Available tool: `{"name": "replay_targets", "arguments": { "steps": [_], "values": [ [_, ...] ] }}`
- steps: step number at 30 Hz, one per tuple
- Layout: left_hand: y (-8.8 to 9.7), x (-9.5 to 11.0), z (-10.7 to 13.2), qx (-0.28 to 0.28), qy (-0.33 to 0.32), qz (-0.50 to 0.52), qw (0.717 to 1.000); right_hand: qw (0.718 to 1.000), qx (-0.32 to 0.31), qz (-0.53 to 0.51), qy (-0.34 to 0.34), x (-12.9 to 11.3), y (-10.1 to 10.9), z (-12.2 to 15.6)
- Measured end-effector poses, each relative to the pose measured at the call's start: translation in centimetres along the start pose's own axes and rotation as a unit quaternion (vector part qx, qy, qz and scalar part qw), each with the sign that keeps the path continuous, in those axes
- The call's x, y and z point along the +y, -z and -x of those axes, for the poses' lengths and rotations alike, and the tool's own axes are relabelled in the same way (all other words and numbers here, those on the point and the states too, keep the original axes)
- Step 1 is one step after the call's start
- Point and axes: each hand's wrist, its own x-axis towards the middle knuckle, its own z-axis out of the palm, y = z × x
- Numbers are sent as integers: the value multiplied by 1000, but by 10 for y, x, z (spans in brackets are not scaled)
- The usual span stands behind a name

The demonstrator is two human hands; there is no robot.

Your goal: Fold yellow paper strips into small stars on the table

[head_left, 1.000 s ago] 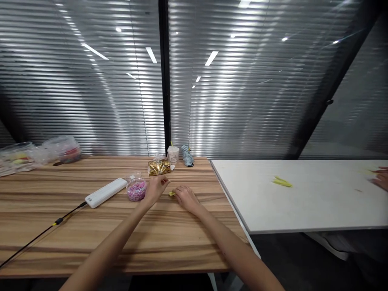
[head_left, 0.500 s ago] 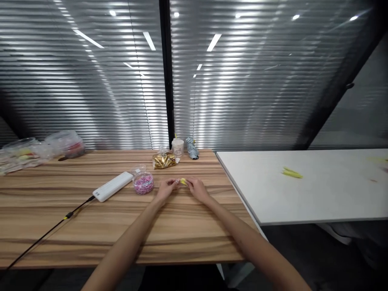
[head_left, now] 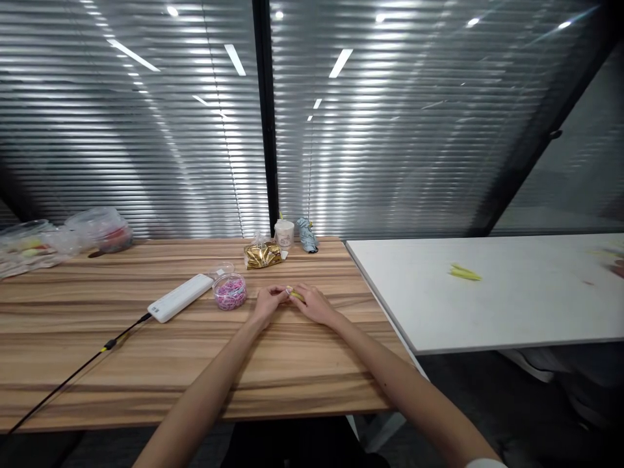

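Grip nearly shut in both left hand point(head_left: 270, 304) and right hand point(head_left: 314, 305), fingertips pinching a small yellow folded paper point(head_left: 296, 295), just right of a clear tub of pink rubber bands point(head_left: 229, 292); near edge of the wood counter point(head_left: 273, 409) well below.

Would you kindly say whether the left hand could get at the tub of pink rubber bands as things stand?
Probably yes: the left hand lies close beside the tub, with only bare tabletop between, though it touches a small yellow piece.

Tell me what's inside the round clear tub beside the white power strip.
The round clear plastic tub holds a tangled mass of thin pink and purple loops, probably small rubber bands. They hide the tub's bottom and anything lying beneath them.
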Motion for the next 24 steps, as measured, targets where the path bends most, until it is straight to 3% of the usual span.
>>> {"name": "replay_targets", "arguments": {
  "steps": [8,15,24],
  "values": [
    [-1,3,1,-16,8,-25,1000,998,-31,51,-18,-2,4,1],
    [-1,-1,-2,-4,18,15,1000,994,-27,84,-56,-7,9,0],
    [1,-6,-7,22,0,60,998,994,-22,107,-27,-6,5,0]
  ]
}}
